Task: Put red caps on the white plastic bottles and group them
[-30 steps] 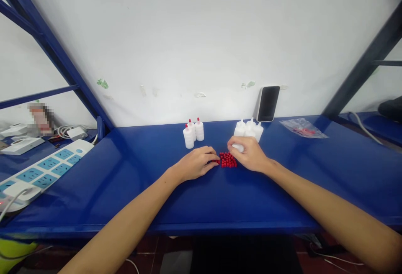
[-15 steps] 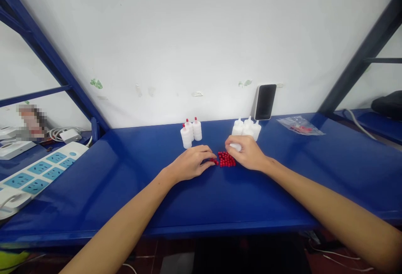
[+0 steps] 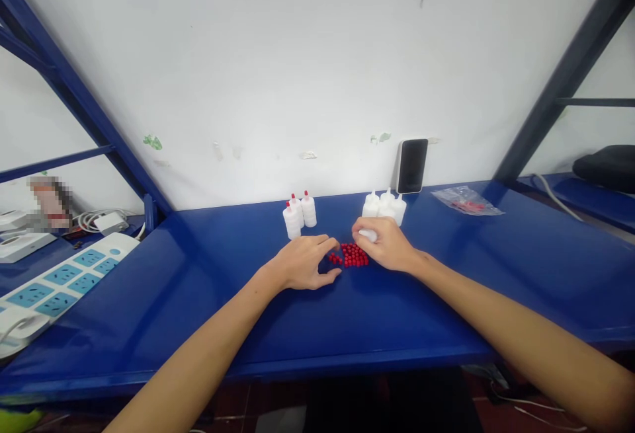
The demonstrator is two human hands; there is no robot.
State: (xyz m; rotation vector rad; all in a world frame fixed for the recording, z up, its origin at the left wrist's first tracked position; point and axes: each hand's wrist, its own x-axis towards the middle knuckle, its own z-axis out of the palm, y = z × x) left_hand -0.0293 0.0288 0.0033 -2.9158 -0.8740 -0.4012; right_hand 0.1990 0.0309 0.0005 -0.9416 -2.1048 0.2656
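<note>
Behind the left grip (image 3: 306, 264), three white plastic bottles (image 3: 297, 211) already wear pointed red tips (image 3: 306, 193); it gapes, seemingly empty, around loose red caps (image 3: 335, 259). A red cap cluster (image 3: 355, 256) lies between grips. The right grip (image 3: 389, 241) is wrapped round a white plastic bottle (image 3: 368, 235); behind, bare-nozzled white bottles (image 3: 384, 206) are uncapped.

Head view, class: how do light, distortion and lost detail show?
Head view: soft sheen on the blue table; head view: the left post leans outward, suggesting wide-angle stretch; head view: a far-left patch is pixelated, the red caps too small for detail.
</note>
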